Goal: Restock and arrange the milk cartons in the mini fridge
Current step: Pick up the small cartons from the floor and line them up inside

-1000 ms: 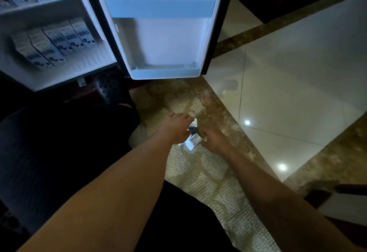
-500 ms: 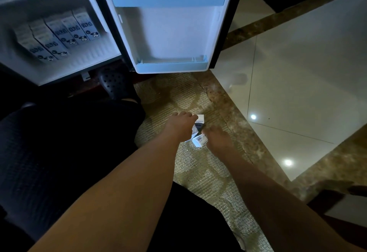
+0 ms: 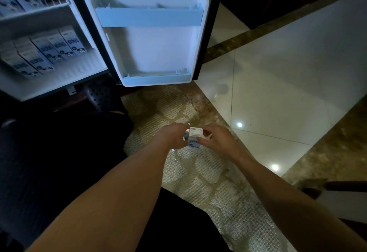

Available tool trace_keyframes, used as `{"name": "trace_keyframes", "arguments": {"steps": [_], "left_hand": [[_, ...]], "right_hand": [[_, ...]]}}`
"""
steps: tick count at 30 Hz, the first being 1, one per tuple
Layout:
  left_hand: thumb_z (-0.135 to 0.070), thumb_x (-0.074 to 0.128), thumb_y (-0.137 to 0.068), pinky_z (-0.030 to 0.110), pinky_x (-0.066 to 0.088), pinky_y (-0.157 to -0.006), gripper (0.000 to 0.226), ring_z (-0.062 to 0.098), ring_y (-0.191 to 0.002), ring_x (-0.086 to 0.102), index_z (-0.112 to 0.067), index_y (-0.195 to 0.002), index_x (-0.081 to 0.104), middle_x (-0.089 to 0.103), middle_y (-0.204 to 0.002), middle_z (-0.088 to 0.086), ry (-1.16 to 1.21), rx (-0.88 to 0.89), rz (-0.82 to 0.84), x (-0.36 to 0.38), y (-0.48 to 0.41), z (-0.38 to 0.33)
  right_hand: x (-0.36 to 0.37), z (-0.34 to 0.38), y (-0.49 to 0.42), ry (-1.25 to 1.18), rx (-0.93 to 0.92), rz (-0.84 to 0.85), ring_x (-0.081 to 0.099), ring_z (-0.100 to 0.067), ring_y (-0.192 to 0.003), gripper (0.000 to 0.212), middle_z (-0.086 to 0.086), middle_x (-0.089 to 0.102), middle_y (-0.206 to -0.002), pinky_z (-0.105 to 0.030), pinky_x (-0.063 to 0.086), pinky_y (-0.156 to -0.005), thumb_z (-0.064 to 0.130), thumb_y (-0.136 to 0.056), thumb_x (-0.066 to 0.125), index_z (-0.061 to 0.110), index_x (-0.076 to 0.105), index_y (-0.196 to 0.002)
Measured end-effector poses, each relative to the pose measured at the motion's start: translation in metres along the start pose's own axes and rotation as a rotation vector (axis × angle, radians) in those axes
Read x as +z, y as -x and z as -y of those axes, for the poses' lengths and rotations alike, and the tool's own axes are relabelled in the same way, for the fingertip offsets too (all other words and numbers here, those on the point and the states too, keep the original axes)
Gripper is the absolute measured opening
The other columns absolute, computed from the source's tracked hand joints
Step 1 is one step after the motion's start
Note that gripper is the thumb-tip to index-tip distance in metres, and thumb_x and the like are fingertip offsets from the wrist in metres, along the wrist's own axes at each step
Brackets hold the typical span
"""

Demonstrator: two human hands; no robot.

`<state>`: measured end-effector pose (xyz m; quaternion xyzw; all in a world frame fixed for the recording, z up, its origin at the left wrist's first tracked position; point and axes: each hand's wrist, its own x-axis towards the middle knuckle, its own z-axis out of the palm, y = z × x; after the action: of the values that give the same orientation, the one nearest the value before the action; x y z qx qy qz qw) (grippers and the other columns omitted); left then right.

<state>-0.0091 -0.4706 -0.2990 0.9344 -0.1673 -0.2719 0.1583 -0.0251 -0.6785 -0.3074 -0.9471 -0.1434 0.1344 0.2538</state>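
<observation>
Fingers (image 3: 207,132) of L hand (image 3: 173,136) & R hand (image 3: 218,139) grip small white-blue cardboard milk carton (image 3: 195,135), frame centre. White mini fridge (image 3: 83,67) open, upper left.

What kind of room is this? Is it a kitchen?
Probably a hotel room or lounge, not a kitchen, though I can't be sure. A mini fridge stands open with milk cartons inside, beside a patterned rug and shiny floor tiles with a stone border.

Bare forearms (image 3: 119,192), dark clothing (image 3: 49,152) on the legs, a black perforated clog (image 3: 99,96).
</observation>
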Motion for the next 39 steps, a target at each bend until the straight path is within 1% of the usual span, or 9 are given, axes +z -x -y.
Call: {"name": "trace_keyframes", "arguments": {"steps": [3, 6, 9, 13, 20, 25, 31, 34, 39], "left_hand": [[-0.038, 0.071, -0.085, 0.043, 0.053, -0.09, 0.052, 0.021, -0.112, 0.061, -0.031, -0.133, 0.051, 0.062, -0.127, -0.003, 0.153, -0.011, -0.078, -0.009, 0.002, 0.0], [-0.029, 0.065, -0.093, 0.043, 0.055, -0.087, 0.033, 0.022, -0.107, 0.063, -0.023, -0.124, 0.055, 0.066, -0.123, 0.001, 0.267, -0.025, -0.184, -0.022, 0.001, 0.002], [-0.027, 0.064, -0.094, 0.043, 0.056, -0.078, 0.019, 0.02, -0.095, 0.063, -0.024, -0.11, 0.054, 0.067, -0.111, -0.001, 0.273, -0.053, -0.253, -0.031, 0.001, 0.004], [-0.038, 0.067, -0.09, 0.044, 0.053, -0.077, 0.025, 0.02, -0.09, 0.06, -0.029, -0.101, 0.047, 0.059, -0.105, -0.006, 0.183, -0.146, -0.385, -0.033, -0.001, 0.009], [-0.028, 0.063, -0.093, 0.039, 0.046, -0.071, 0.026, 0.024, -0.094, 0.058, -0.022, -0.111, 0.046, 0.056, -0.111, 0.002, 0.243, -0.38, -0.486, -0.018, -0.006, 0.026], [-0.021, 0.066, -0.091, 0.046, 0.052, -0.084, 0.035, 0.026, -0.102, 0.057, -0.021, -0.119, 0.045, 0.055, -0.116, 0.006, 0.306, -0.505, -0.448, -0.002, -0.015, 0.027], [-0.017, 0.067, -0.088, 0.046, 0.049, -0.088, 0.035, 0.027, -0.106, 0.055, -0.022, -0.116, 0.047, 0.056, -0.116, 0.005, 0.374, -0.554, -0.443, 0.008, -0.021, 0.023], [-0.015, 0.065, -0.089, 0.045, 0.049, -0.088, 0.033, 0.028, -0.107, 0.055, -0.023, -0.116, 0.048, 0.056, -0.119, 0.006, 0.389, -0.538, -0.444, 0.01, -0.023, 0.019], [-0.009, 0.063, -0.09, 0.044, 0.047, -0.087, 0.037, 0.03, -0.112, 0.053, -0.021, -0.12, 0.046, 0.054, -0.124, 0.008, 0.342, -0.543, -0.445, 0.007, -0.024, 0.013]], "right_hand": [[-0.021, 0.015, -0.008, -0.051, -0.017, -0.055, 0.064, 0.001, -0.085, 0.036, 0.015, 0.072, -0.102, -0.026, 0.055, -0.072, 0.043, -0.086, 0.069, 0.034, 0.07, -0.122], [-0.033, 0.026, -0.018, -0.121, -0.022, -0.072, 0.065, 0.004, -0.089, 0.036, 0.016, 0.073, -0.107, -0.025, 0.056, -0.075, 0.042, -0.088, 0.07, 0.036, 0.069, -0.123], [-0.034, 0.034, -0.029, -0.143, -0.049, -0.061, 0.064, 0.006, -0.091, 0.04, 0.019, 0.072, -0.109, -0.027, 0.057, -0.077, 0.045, -0.087, 0.071, 0.038, 0.066, -0.126], [-0.028, 0.04, -0.047, -0.202, -0.053, -0.03, 0.063, 0.002, -0.093, 0.04, 0.017, 0.07, -0.109, -0.029, 0.056, -0.08, 0.04, -0.089, 0.071, 0.036, 0.065, -0.129], [0.002, 0.014, -0.076, -0.066, 0.007, 0.029, 0.062, -0.008, -0.101, 0.042, 0.002, 0.067, -0.125, -0.027, 0.05, -0.083, 0.021, -0.092, 0.067, 0.022, 0.061, -0.135], [0.029, -0.005, -0.093, 0.035, 0.063, 0.19, 0.059, -0.022, -0.116, 0.052, -0.008, 0.06, -0.132, -0.036, 0.049, -0.096, 0.017, -0.086, 0.074, 0.014, 0.059, -0.136], [0.055, -0.013, -0.1, 0.093, 0.072, 0.308, 0.062, -0.023, -0.107, 0.05, -0.006, 0.064, -0.122, -0.028, 0.046, -0.082, 0.014, -0.082, 0.075, 0.014, 0.061, -0.13], [0.063, -0.013, -0.102, 0.11, 0.069, 0.257, 0.064, -0.023, -0.094, 0.036, -0.005, 0.067, -0.108, -0.029, 0.046, -0.071, 0.011, -0.082, 0.069, 0.017, 0.065, -0.117], [0.062, -0.008, -0.1, 0.119, 0.073, 0.212, 0.061, -0.019, -0.08, 0.034, -0.003, 0.067, -0.102, -0.034, 0.052, -0.07, 0.018, -0.084, 0.067, 0.018, 0.064, -0.118]]}}
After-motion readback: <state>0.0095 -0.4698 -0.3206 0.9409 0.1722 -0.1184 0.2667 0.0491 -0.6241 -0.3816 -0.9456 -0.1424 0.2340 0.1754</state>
